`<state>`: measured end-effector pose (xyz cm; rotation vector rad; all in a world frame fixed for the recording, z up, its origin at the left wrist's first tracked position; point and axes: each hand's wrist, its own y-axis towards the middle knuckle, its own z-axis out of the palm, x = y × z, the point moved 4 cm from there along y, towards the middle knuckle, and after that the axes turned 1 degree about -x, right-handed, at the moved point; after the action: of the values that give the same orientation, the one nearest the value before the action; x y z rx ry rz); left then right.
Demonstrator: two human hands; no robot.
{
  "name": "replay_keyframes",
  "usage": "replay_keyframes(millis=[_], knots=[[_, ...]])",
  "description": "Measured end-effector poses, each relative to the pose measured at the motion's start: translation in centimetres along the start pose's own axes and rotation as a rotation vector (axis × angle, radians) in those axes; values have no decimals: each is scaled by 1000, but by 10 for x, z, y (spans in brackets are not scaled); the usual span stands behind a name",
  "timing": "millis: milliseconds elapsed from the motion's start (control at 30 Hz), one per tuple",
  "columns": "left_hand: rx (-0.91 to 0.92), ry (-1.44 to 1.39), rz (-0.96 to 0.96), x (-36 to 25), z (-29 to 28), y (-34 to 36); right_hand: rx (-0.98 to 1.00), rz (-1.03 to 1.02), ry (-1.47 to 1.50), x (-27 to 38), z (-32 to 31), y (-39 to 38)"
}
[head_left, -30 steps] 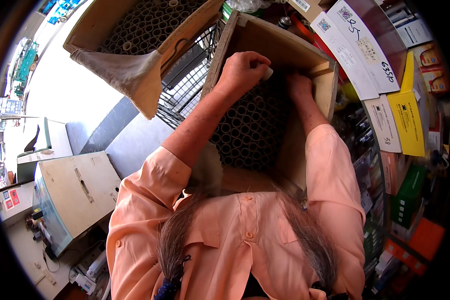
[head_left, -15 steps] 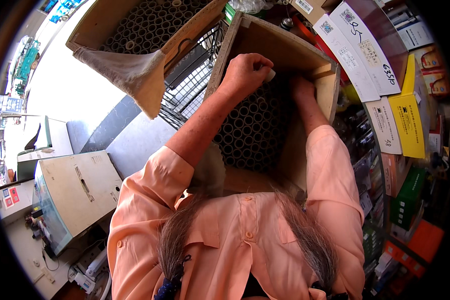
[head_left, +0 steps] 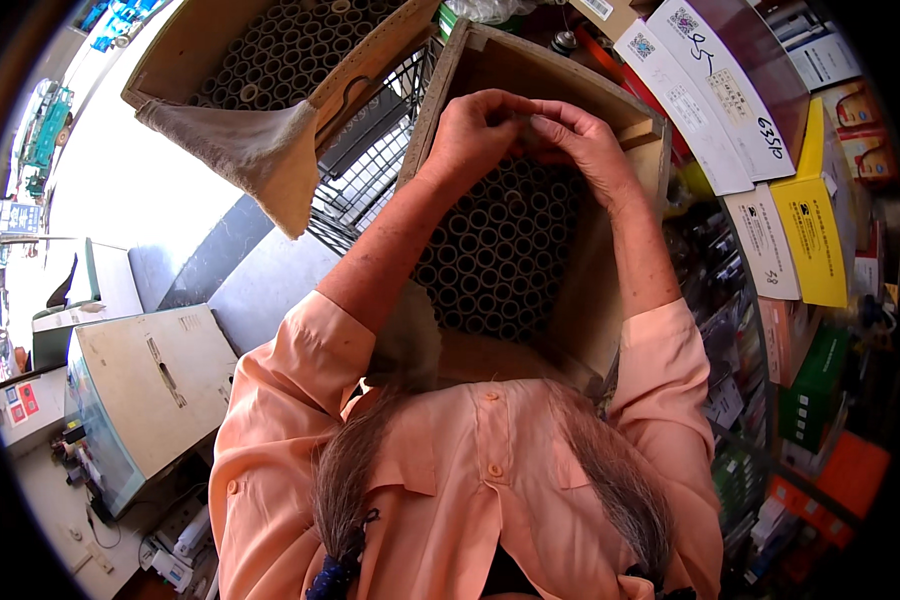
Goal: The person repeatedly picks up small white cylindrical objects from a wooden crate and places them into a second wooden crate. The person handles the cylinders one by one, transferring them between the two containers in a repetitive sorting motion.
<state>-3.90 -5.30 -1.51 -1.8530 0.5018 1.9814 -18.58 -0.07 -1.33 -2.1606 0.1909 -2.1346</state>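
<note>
Both hands meet above a wooden box (head_left: 658, 170), their fingertips drawn together near its far half. My left hand (head_left: 475, 135) is closed in a pinch, thumb toward the right hand. Curled in from the other side, my right hand (head_left: 585, 150) has its thumb and fingers pressed close to the left fingertips. Whatever sits between them is hidden by the fingers. Below, the box holds many upright round tubes (head_left: 490, 265), packed tightly with their open ends up.
A second wooden box (head_left: 160, 75) with similar tubes stands at the far left, a grey cloth (head_left: 240, 150) draped over its corner. Between the boxes is a black wire basket (head_left: 370, 150). White cartons (head_left: 685, 110) and a yellow box (head_left: 810, 215) crowd the right side.
My right hand has risen from deep inside the box to meet the left. The small pale piece seen at my left fingertips is now hidden. The view has shifted slightly.
</note>
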Motion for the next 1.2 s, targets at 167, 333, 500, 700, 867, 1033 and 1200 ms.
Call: replay_keyframes(millis=[167,333,500,700,867,1033,1200], knots=[[-21,151,38,-3,-4,0,-125,-75,-177,-10,-18,12],[-13,211,-37,-2,-5,0,-192,96,-1195,-52,-45,26],[35,223,-27,-4,-2,0,-99,318,-1519,-94,-58,37],[45,229,-19,-4,-2,-1,-88,322,-1521,-110,-61,34],[36,234,-25,-3,-2,0,-84,412,-1442,-99,-62,32],[31,241,-9,-4,-2,-1,-348,-104,-906,-43,-65,15],[16,205,7,-6,1,0,-742,-472,-548,3,-73,-18]])
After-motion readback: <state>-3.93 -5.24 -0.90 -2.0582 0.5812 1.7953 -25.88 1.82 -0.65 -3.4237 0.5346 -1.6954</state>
